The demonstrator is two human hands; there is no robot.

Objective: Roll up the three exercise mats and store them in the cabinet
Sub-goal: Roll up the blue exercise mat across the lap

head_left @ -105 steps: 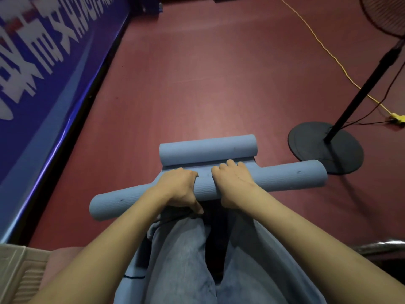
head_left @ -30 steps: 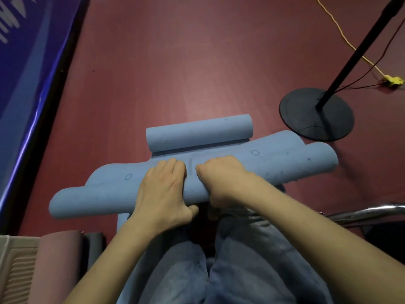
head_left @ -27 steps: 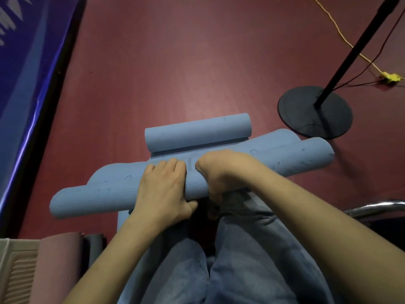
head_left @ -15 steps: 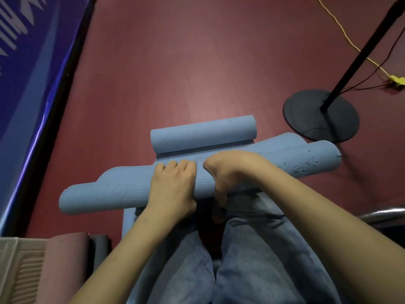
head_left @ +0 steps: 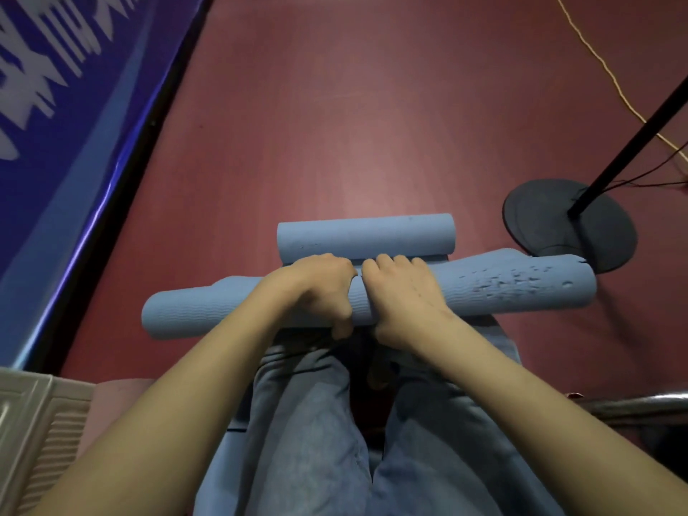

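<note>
On left wall, blue banner with big white writing, blurred, cannot be read. Low on red floor, near roll lying across knees, long way running left to right, right end a bit farther off. Left hand and right hand side by side at its middle, fingers curled over top, gripping. Just behind, touching, shorter far roll, lying same way. Pink roll at lower left, mostly hidden by arm. Fan stand at right, top cut off.
</note>
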